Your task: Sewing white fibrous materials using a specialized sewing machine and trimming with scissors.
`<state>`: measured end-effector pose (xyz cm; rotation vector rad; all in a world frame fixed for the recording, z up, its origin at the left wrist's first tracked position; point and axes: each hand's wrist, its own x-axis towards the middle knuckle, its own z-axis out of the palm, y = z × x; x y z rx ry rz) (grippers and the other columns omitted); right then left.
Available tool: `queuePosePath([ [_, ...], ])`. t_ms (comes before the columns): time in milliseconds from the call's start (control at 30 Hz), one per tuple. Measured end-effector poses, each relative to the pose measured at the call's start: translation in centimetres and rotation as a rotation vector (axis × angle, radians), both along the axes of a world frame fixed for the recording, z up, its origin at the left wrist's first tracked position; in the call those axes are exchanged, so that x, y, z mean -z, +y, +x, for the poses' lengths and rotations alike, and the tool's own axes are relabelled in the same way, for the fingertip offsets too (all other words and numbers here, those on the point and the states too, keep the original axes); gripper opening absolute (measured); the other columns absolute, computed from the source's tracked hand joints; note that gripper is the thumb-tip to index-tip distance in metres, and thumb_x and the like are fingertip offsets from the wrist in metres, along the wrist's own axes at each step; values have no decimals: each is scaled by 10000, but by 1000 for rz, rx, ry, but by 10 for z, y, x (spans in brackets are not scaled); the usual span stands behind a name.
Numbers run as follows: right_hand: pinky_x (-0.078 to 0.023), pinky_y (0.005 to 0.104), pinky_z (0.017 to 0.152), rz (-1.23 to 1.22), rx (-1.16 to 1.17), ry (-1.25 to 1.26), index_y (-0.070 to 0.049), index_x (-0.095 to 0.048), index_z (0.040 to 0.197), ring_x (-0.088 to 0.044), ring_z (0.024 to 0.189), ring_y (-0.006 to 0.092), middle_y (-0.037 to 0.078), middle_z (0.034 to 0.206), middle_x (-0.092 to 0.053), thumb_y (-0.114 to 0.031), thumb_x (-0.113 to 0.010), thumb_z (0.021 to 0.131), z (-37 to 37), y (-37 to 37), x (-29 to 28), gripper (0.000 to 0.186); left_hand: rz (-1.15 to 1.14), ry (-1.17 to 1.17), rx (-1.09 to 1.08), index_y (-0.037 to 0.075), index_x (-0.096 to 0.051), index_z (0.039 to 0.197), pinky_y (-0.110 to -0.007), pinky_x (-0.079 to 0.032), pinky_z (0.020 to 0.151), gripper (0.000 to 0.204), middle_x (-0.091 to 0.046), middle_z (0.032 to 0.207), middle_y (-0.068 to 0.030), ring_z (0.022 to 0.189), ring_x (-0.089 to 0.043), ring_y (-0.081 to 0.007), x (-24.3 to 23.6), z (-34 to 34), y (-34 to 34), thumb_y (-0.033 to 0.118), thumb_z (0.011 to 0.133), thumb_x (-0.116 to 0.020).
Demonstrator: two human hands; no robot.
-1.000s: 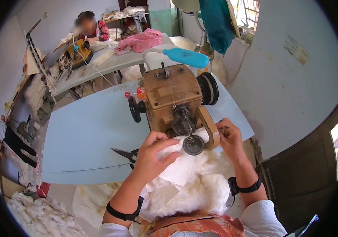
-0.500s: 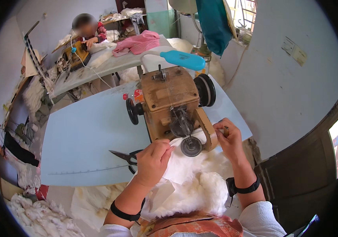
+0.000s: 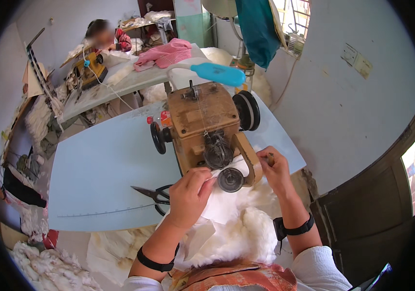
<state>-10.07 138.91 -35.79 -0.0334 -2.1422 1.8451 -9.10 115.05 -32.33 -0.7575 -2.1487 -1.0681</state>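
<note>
A brown fur sewing machine (image 3: 202,114) stands before me, with two dark round discs (image 3: 230,180) at its near end. White fur (image 3: 253,233) with a smooth pale backing hangs below the discs toward my lap, and a strip of it passes between them. My left hand (image 3: 191,194) pinches the fur's edge just left of the discs. Right of the machine's curved arm is my right hand (image 3: 277,172), fingers closed. A small brownish thing (image 3: 270,158) shows at those fingers; its kind is unclear, and the machine's arm partly hides what they grip.
Black scissors (image 3: 155,195) lie on the light blue table (image 3: 96,169), left of my left hand. A bottle with a red cap (image 3: 161,118) stands behind the handwheel. A blue lamp (image 3: 218,74) overhangs the machine. Beyond, a person (image 3: 105,39) sits at another machine (image 3: 91,68).
The whole view has shifted slightly. The white strip between the discs sits differently, and my left fingertips are closer to them. The far person's hand has moved off the yellow machine.
</note>
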Motion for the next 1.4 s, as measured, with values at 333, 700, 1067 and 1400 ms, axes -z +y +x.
queuePosePath([
  [333,-442,214,643,27,-22,-17,15,-624,884,-533,753,80,19,857,-559,9,-626,883,6,1,-8,6,121,-318,92,-2,-600,805,-260,-509,686,118,-652,887,-94,751,-635,-162,-7,-5,-8,-57,759,-693],
  [700,-447,219,638,-35,1,-23,6,-619,869,-535,724,65,3,799,-574,-15,-647,878,0,10,0,37,153,-428,17,7,-606,894,-223,-459,598,154,-621,777,-32,644,-538,-67,-16,4,6,-23,774,-696],
  [1067,-433,215,632,84,35,25,23,-620,866,-535,731,78,19,827,-564,2,-645,872,6,13,-3,33,196,-490,51,-23,-634,858,-232,-473,630,105,-611,795,-50,678,-563,-87,-8,-1,-7,-12,775,-698],
  [1400,-418,216,649,15,25,37,13,-625,868,-516,743,75,14,824,-560,-14,-648,873,3,18,6,36,145,-444,58,-21,-636,867,-241,-469,642,100,-615,801,-62,669,-567,-107,-11,-2,-1,-22,777,-679],
])
